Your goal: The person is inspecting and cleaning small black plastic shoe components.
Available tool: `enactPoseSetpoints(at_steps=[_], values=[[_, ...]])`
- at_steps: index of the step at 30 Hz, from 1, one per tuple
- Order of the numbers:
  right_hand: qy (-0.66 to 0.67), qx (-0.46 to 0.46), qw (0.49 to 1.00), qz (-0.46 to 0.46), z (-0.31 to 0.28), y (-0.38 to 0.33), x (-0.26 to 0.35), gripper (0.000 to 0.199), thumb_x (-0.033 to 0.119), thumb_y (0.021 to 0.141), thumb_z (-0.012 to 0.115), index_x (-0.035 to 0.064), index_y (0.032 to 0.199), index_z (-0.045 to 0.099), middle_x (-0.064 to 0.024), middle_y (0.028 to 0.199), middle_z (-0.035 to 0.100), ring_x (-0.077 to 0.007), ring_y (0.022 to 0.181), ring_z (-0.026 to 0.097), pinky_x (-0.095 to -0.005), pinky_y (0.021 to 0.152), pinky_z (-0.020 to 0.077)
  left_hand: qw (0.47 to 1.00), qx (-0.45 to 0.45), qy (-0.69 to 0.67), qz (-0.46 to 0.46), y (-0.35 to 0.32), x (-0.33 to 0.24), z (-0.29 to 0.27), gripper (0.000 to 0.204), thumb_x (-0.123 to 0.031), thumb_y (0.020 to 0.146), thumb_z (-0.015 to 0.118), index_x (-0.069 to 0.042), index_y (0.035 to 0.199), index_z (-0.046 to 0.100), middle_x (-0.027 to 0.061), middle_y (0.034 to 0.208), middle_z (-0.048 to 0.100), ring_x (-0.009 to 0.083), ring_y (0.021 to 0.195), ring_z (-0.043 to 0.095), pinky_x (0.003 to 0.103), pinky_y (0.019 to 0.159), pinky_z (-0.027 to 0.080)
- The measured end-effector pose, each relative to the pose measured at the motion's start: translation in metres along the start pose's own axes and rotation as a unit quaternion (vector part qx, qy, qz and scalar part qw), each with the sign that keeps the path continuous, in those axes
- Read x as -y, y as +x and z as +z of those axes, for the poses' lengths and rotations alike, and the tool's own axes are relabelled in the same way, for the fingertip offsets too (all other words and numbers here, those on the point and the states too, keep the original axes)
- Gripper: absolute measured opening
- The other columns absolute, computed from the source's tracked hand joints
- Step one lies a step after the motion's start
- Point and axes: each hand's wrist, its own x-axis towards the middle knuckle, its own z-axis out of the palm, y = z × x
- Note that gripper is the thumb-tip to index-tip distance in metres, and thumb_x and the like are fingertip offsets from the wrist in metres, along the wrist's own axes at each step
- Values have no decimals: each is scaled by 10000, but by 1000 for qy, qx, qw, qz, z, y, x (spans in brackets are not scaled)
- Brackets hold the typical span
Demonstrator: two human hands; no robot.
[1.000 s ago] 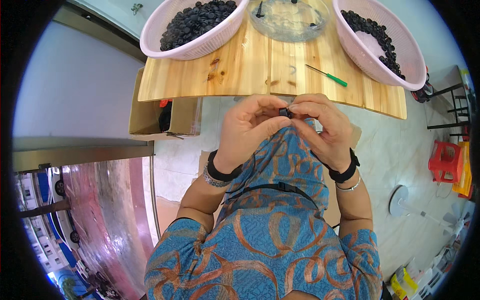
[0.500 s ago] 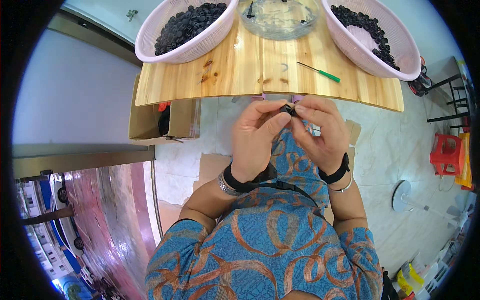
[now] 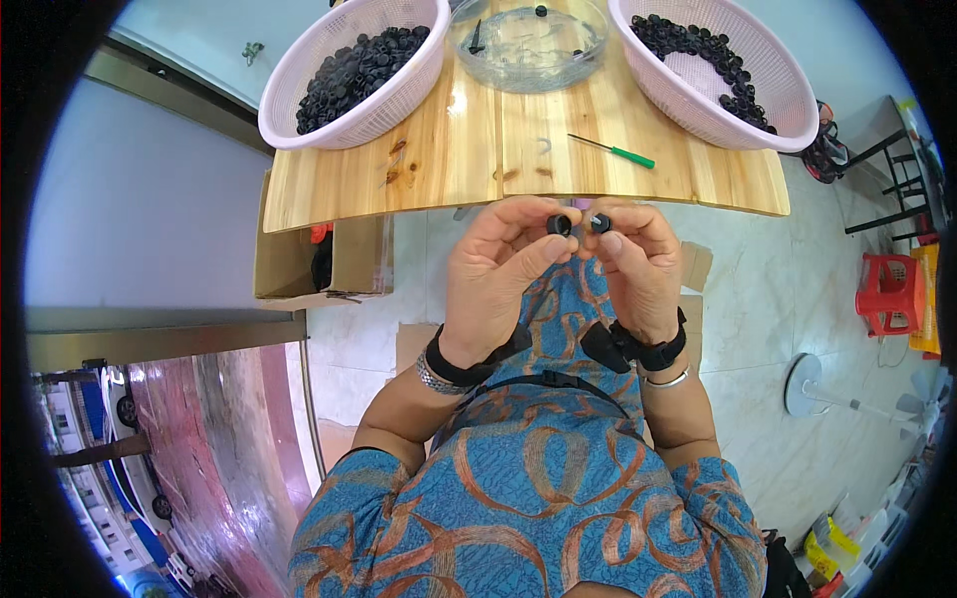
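Mid-assembly imo: left hand (image 3: 503,261) pinches black ring (image 3: 559,225), right hand (image 3: 638,264) pinches black cap (image 3: 600,223), both just below tabletop (image 3: 518,149) edge. Next they prob need lining up.

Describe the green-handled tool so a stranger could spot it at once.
Look at the wooden table, between the clear round dish and the right pink basket. The thin screwdriver lies flat there, the only green-handled item on the boards.

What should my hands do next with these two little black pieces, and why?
Probably bring them together: the left hand pinches a small black ring and the right hand a small black cap, facing each other with a slight gap, just below the wooden table edge.
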Motion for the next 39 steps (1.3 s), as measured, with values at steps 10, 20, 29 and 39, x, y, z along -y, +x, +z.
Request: enactPoseSetpoints(at_steps=[10, 20, 29, 39], values=[[-23, 32, 999, -9, -1, -4, 0, 203, -88, 800, 533, -15, 989, 545, -138, 1025, 562, -167, 826, 600, -263, 670, 523, 999, 36, -1, 18, -1, 2, -5, 263, 76, 785, 591, 11, 1032, 526, 98, 998, 587, 145, 885, 575, 256, 783, 480], [0, 17, 999, 42, -5, -11, -5, 158, 0, 827, 536, -22, 982, 550, -124, 998, 556, -153, 750, 581, -263, 652, 502, 983, 62, 147, 86, -1, 4, -1, 188, 40, 786, 607, 17, 972, 589, 69, 950, 563, 104, 799, 553, 213, 672, 457], [50, 32, 992, 107, -9, -13, -5, 181, 67, 859, 521, -31, 1008, 550, -99, 942, 567, -142, 739, 566, -255, 660, 488, 945, 88, 295, 109, 0, -4, -1, 224, 27, 777, 621, 4, 1000, 613, 71, 964, 553, 113, 810, 550, 211, 674, 451], [62, 32, 991, 111, -7, -20, -11, 200, 58, 854, 533, -25, 1033, 567, -69, 895, 569, -140, 715, 566, -249, 641, 484, 909, 87, 363, 184, -2, 5, -10, 231, 12, 745, 663, -3, 973, 628, 73, 931, 549, 123, 794, 561, 222, 644, 463]])
